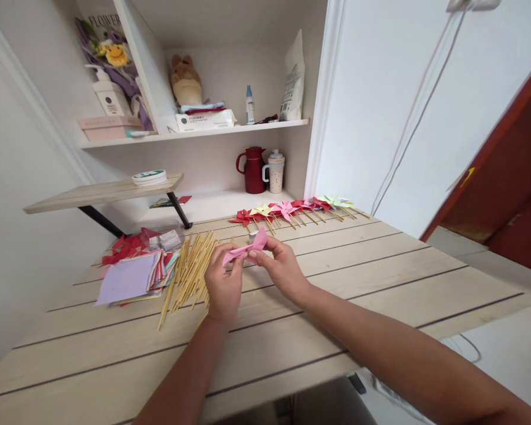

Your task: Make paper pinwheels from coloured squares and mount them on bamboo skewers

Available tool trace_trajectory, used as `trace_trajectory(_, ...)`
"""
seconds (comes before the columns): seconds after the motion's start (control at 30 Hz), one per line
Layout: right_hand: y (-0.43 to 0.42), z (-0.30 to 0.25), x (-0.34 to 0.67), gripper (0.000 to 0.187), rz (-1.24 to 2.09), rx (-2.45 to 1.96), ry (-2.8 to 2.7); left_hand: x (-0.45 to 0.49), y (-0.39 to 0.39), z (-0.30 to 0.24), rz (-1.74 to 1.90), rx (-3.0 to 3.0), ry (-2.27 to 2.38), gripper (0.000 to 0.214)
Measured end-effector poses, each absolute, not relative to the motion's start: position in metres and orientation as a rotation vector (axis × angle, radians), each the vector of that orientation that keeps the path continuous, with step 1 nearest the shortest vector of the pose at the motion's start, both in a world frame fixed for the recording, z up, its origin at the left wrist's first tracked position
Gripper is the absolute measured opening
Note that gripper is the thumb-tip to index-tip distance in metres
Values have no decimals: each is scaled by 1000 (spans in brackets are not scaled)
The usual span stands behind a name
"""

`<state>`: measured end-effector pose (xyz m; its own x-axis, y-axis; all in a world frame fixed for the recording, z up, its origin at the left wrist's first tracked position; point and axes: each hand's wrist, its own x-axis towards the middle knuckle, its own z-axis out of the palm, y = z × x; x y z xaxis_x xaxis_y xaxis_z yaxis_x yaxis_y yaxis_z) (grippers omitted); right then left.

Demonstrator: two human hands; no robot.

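A pink paper pinwheel (260, 239), its sheet partly folded, is held up over the middle of the table between both hands. My left hand (225, 283) pinches its left side, thumb against fingers. On the other side my right hand (281, 265) is closed on the paper, the thumb near its centre. Left of my left hand lies a loose pile of thin yellowish sticks (190, 268). Farther left is a stack of coloured paper squares (128, 276) with a lilac one on top. Finished pinwheels on sticks (285, 210) lie in a row beyond my right hand.
Red cut paper pieces (128, 248) and a clear bag (166, 239) lie behind the stack. A small raised wooden shelf (106, 192) stands at the back left. A dark red jug (253, 171) and a speckled cup (275, 171) stand in the cabinet behind the slatted table (380, 283).
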<state>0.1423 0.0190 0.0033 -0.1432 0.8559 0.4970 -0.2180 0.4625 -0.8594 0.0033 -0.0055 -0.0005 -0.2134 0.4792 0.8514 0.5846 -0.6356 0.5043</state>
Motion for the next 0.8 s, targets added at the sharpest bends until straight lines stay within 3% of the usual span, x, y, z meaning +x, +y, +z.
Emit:
trace_trajectory(0.57,19,3,140,24,1127,-626,-1312,3,1,-8,-2250,-2017,-1409,6)
trace_trajectory(0.8,18,4,142,23,1076,-671,-1351,2,-1,-5,-2111,-1995,-1329,1)
